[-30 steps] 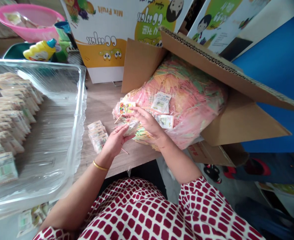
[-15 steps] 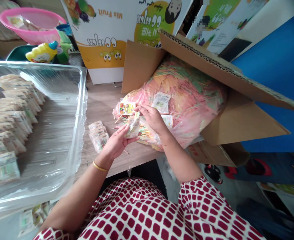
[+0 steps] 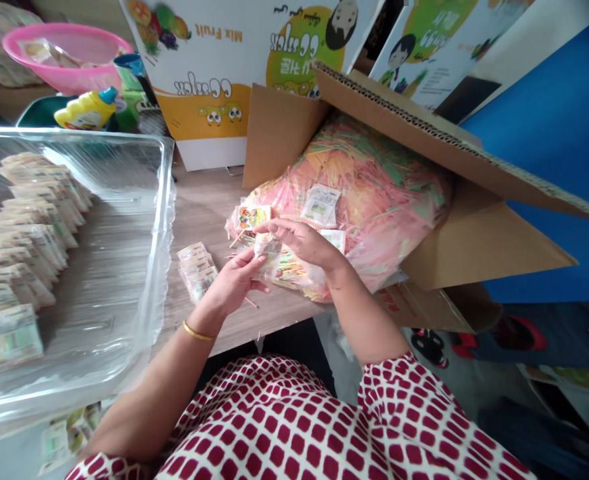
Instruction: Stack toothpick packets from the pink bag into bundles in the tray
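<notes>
My left hand (image 3: 234, 283) and my right hand (image 3: 304, 243) meet over the table's front edge, both closed on one small clear sachet (image 3: 268, 257) with coloured sticks in it. The right fingers pinch its top; the left hand grips it from below. Just behind the hands bulges a big clear bag of pink, yellow and green sticks (image 3: 374, 193), spilling out of an open cardboard box (image 3: 474, 233). Small printed packets (image 3: 320, 205) lie on the bag. A short stack of filled sachets (image 3: 197, 270) lies on the table left of my left hand.
A large clear plastic tray (image 3: 124, 267) at the left holds rows of filled sachets (image 3: 24, 227). Behind it stand a pink bowl (image 3: 64, 50), a yellow bottle (image 3: 87, 110) and printed display cartons (image 3: 214, 80). A blue wall (image 3: 564, 147) is at the right.
My right hand moved from the bag to the sachet in my left hand, and both now hold it slightly lower and closer together. The view has shifted a little.
</notes>
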Demonstrator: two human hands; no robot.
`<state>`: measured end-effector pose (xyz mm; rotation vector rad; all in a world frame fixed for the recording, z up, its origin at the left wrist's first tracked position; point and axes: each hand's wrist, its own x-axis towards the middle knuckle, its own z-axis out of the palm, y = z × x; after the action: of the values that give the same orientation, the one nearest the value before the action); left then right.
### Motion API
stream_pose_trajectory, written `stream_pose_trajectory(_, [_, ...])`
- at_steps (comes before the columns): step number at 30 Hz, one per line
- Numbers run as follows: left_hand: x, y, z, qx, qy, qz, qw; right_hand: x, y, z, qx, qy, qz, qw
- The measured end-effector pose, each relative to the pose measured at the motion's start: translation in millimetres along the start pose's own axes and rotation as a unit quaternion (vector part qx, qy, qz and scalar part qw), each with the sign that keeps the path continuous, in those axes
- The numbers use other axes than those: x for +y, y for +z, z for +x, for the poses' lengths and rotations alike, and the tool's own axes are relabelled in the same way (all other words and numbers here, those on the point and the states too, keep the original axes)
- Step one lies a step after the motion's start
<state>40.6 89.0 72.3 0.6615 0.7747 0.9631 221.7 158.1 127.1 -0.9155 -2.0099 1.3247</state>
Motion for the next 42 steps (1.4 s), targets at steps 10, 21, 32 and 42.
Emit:
stream_pose_trajectory(10, [-1,3.5,1,0.008,0.015,0.012,1.000,0,4,-4,-0.027,0.039,-0.024,0.999])
stream_pose_trajectory(21, [1,-1.2,-5,0.006,0.036,0.060,0.998,7,5,-4,0.016,0.046,0.064,0.997])
stream_pose_trajectory(32, [-1,-3.6,-7,0.020,0.048,0.091,0.994,7,10,-4,0.014,0.056,0.031,0.998])
stream_pose_trajectory(42, [3,0.8,-16,0.016,0.048,0.078,0.996,3,15,-6,-0.010,0.055,0.066,0.996])
